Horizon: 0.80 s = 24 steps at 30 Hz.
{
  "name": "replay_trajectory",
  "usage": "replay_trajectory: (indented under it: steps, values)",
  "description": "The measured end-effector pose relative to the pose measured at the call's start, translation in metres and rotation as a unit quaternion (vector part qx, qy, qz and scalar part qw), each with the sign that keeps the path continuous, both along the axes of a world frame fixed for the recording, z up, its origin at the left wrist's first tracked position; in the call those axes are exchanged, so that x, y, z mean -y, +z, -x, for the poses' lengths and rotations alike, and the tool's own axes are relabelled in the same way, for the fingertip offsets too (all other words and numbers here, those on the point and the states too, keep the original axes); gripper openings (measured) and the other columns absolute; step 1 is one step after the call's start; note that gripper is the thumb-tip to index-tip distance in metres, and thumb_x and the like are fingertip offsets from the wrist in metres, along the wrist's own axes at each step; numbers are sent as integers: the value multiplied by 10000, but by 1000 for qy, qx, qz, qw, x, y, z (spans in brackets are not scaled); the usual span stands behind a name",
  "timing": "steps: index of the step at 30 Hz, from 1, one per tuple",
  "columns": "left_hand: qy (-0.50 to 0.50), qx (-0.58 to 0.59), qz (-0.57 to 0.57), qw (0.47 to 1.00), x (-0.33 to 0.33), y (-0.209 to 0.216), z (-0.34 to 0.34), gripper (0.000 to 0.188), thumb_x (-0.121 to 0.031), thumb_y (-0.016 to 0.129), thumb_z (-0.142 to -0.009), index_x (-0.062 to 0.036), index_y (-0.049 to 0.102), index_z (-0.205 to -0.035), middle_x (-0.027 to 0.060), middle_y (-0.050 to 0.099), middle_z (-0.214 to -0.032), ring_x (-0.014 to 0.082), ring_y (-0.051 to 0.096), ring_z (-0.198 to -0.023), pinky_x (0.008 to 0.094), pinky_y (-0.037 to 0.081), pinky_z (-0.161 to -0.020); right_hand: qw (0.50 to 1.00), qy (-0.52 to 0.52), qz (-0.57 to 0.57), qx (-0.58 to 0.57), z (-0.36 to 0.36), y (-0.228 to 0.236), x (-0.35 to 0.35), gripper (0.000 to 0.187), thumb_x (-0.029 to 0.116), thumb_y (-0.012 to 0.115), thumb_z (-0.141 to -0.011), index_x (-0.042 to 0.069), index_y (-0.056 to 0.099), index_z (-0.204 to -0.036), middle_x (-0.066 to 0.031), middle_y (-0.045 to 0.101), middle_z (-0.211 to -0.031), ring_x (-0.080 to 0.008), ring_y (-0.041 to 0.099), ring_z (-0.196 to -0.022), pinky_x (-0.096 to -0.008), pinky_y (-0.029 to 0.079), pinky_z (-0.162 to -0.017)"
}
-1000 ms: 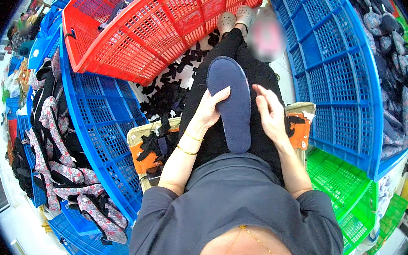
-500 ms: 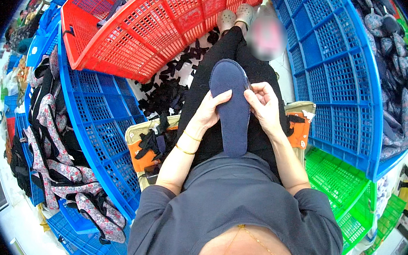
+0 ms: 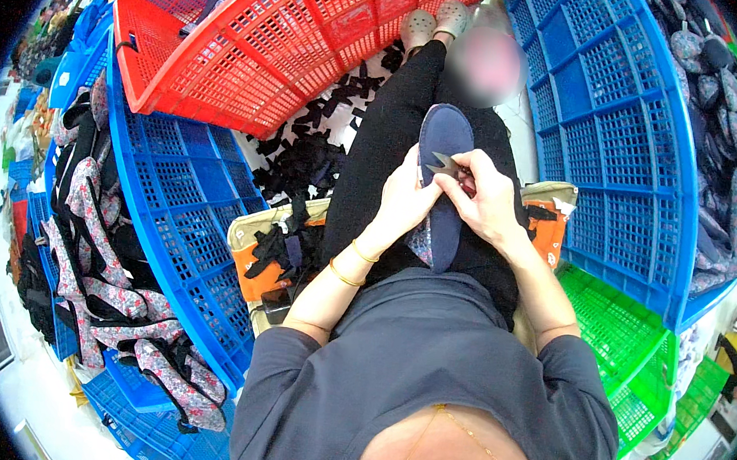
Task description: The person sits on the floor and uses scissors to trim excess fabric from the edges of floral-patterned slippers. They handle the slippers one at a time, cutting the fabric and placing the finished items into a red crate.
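Note:
A fabric slipper [image 3: 448, 237] is held up over my lap, tilted, with its navy sole towards me and a strip of floral cloth showing along its left edge. My left hand [image 3: 404, 200] is closed around the slipper's left side near the middle. In my right hand [image 3: 487, 197] is a small pair of scissors [image 3: 441, 164] with a reddish handle. The blades are spread and lie against the slipper's sole, pointing left. My right fingers are wrapped round the handle and partly hide it.
Floral slippers [image 3: 108, 299] fill a blue crate [image 3: 182, 205] at left. A red crate [image 3: 305, 49] stands ahead, above black scraps [image 3: 304, 163] on the floor. To the right are a tall blue crate [image 3: 607, 154], more slippers [image 3: 728, 174] and green crates [image 3: 617, 339].
The slipper has turned onto its edge and shifted slightly right, showing floral cloth. Scissors now show in my right hand, with blades against it. My left hand has moved around the slipper's side.

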<state>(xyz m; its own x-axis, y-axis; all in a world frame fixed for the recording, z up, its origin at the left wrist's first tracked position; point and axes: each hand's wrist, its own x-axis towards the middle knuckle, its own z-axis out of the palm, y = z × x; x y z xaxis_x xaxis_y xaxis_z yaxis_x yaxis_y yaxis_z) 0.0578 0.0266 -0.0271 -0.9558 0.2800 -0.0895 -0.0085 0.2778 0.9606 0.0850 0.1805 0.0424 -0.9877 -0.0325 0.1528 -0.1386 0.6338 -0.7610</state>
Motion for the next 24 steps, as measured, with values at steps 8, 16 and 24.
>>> replay_trajectory:
  steps: [8, 16, 24]
  values:
    - [17, -44, 107, 993, -11, 23, -11, 586, -279, 674, -816, -31, 464, -1303, 228, 665, -939, 386, 660, -884, 442, 526, -743, 993, 41, -100, -43, 14, 6, 1, 222, 212, 713, -848, 38, 607, -936, -129, 666, -805, -234, 670, -642, -340, 520, -578]
    - [32, -102, 211, 972, 29, 84, 96, 466, -340, 701, -819, 72, 614, -1016, 175, 663, -829, 224, 634, -725, 372, 511, -710, 949, -78, 303, -40, 29, 11, -43, 431, 288, 690, -894, -14, 541, -1161, -95, 633, -1005, -145, 596, -943, -329, 474, -894]
    - [207, -97, -455, 861, 94, 149, 205, 402, -147, 545, -964, 26, 421, -1305, 194, 438, -1364, 297, 480, -1250, 441, 409, -1089, 923, -286, 68, -248, 148, 127, -204, 396, 267, 737, -842, 29, 562, -1106, -5, 584, -919, -86, 556, -793, -256, 482, -722]
